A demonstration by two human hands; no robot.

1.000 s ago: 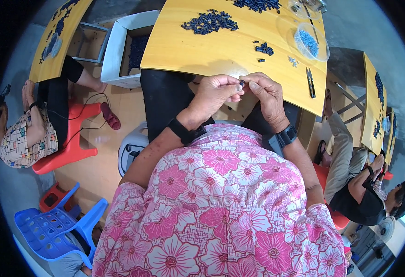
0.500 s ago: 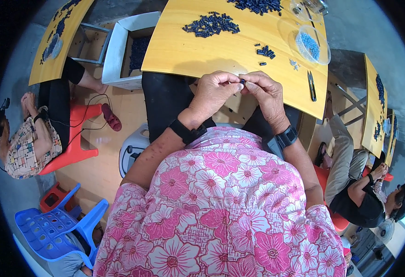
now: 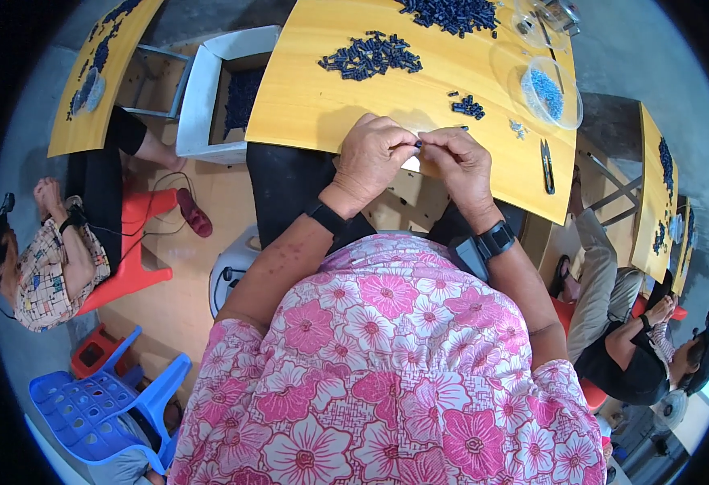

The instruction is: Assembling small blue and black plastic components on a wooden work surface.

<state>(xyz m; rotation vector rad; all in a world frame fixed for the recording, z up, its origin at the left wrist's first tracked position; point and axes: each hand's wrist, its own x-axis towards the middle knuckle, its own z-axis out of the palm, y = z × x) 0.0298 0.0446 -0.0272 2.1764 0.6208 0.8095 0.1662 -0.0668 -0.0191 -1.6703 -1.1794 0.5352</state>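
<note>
Over the table's near edge, my left hand [image 3: 370, 158] and my right hand [image 3: 462, 168] meet fingertip to fingertip. Both are closed in a pinch on a small dark cylindrical part [image 3: 418, 145], mostly hidden by the fingers. Just beyond my right hand lies a small group of similar dark cylinders [image 3: 468, 106]. Small silvery pieces [image 3: 518, 129] sit to its right. A pair of snips [image 3: 547, 168] lies near the right table edge. Farther back, a clear bowl [image 3: 574, 118] holds light blue small pieces [image 3: 544, 91].
Two larger piles of dark cylinders [image 3: 370, 56] spread across the yellow table [image 3: 306, 101]. Another clear container [image 3: 524, 31] stands at the far right. A white box [image 3: 197, 101] with dark pieces is left of the table. People sit at tables on both sides; a blue plastic chair [image 3: 88, 404] stands lower left.
My fingers have shifted their pinch on the small part, and the hands have moved slightly left. The view has shifted a little. The tabletop things lie as before.
</note>
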